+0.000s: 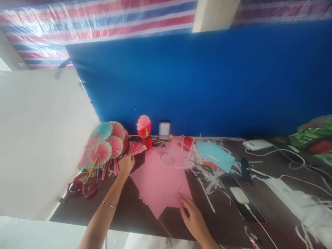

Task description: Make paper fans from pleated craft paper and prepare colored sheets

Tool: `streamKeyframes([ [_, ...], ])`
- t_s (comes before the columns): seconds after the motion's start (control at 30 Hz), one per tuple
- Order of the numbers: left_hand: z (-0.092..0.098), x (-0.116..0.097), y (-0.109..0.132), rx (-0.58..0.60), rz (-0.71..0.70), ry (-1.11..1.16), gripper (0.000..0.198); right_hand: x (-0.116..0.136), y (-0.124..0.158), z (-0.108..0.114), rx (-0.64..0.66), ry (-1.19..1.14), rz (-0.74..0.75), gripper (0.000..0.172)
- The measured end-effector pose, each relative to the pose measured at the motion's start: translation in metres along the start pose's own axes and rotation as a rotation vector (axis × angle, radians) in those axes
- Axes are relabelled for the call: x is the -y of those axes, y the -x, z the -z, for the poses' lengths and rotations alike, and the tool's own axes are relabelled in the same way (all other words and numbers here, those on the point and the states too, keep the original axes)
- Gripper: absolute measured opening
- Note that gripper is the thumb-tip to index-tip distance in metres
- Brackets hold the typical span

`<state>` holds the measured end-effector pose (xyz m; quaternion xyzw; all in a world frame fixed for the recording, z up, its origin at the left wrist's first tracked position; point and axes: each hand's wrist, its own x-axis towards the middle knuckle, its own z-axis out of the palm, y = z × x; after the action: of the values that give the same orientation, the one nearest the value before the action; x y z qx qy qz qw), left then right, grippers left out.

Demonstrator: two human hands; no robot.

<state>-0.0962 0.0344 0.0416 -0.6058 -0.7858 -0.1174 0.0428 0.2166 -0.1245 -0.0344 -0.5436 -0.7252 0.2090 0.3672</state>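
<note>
My left hand (126, 164) is closed on the lower end of a pleated pink paper fan (137, 148), partly spread, at the left of the table. Just beyond and to the left stand several round paper fans (99, 154) in pink and blue, some on thin sticks. Pink paper sheets (163, 183) lie overlapping in the middle. At their near right corner is my right hand (191, 215), fingers extended and thumb apart, with the fingertips at the paper's edge. I see nothing held in it.
A red pot holds a pink and red paper fan (144, 126) at the back. White paper strips (210, 180) and a light blue sheet (216, 155) lie right of centre. Farther right are a dark phone (255, 211), white cables and a power strip (282, 193). A blue panel (194, 79) stands behind.
</note>
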Motion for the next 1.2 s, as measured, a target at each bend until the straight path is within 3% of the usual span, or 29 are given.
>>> streamKeyframes([
  [0.17, -0.002, 0.003, -0.004, -0.035, 0.052, 0.011, 0.031, 0.001, -0.005, 0.002, -0.027, -0.018, -0.027, 0.026],
  [0.53, -0.007, -0.005, -0.029, 0.004, 0.044, -0.001, 0.032, 0.003, -0.006, 0.002, -0.006, 0.061, -0.034, 0.021],
  [0.87, -0.013, 0.003, -0.039, 0.012, 0.048, 0.012, 0.032, 0.004, -0.006, 0.002, 0.02, 0.09, -0.032, 0.02],
  [1.2, -0.017, -0.01, -0.054, 0.048, -0.038, -0.05, 0.031, 0.01, -0.005, 0.004, 0.037, 0.124, -0.027, 0.02],
])
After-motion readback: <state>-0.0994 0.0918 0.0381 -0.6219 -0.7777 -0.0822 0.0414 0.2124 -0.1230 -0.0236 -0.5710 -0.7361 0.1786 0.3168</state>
